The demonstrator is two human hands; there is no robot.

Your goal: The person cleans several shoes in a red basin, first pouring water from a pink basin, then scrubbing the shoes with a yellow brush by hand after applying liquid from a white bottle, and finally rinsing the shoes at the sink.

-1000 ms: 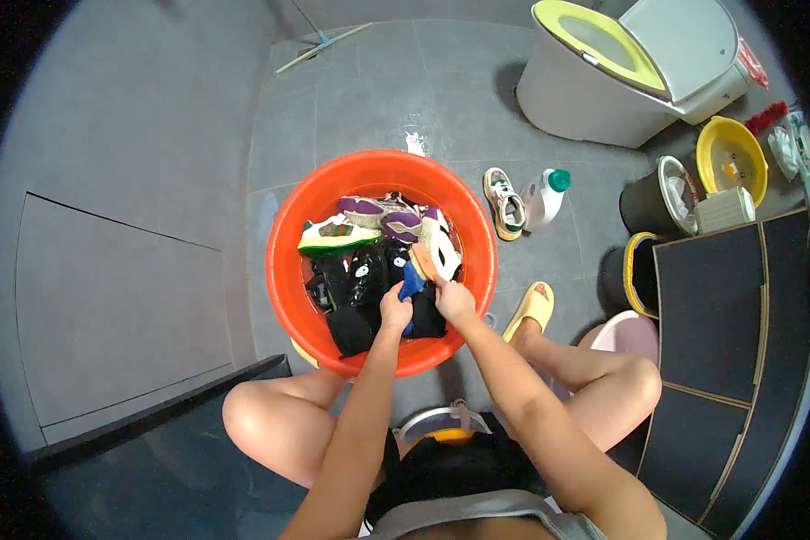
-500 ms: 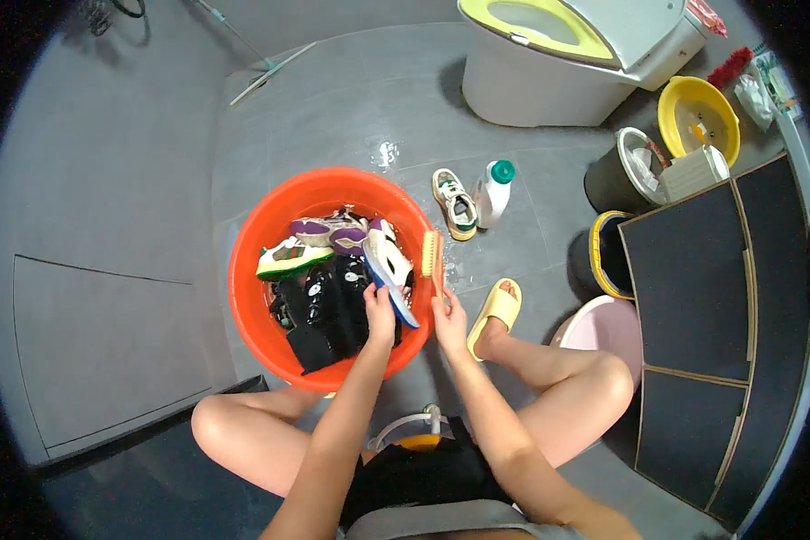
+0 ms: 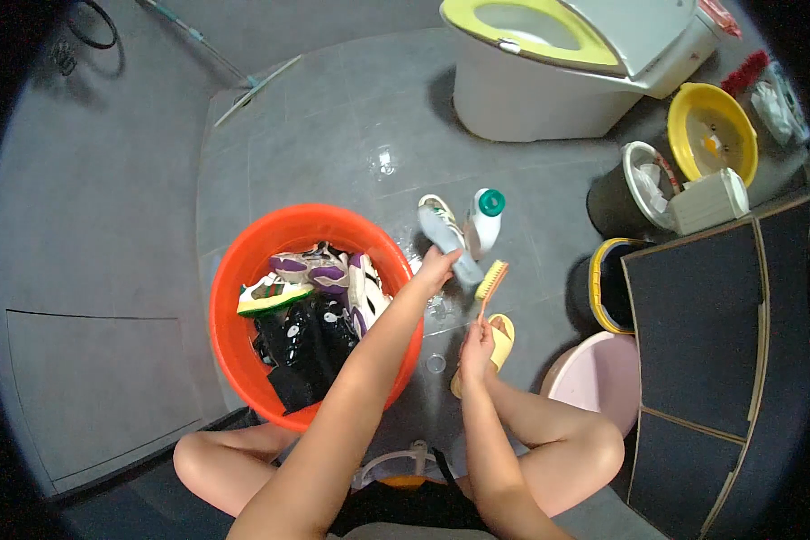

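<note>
My left hand grips a shoe insole, pale grey-blue on the side that shows, over the floor right of the basin. In my right hand is a scrub brush with an orange handle, held by the handle with its pale bristles near the insole's lower end. The insole partly hides a sneaker on the floor, beside a white bottle with a green cap. An orange basin holds wet sneakers and shiny black items whose kind I cannot tell.
A toilet with a yellow-green seat stands at the back. Along the right are a yellow bucket, a grey bin, a black bucket, a pink basin and a dark cabinet. My yellow slipper is near my right hand.
My left hand has carried the insole from above the basin to the right, over the floor by the sneaker. My right hand has shifted right and nearer with the brush. The view has shifted too.
</note>
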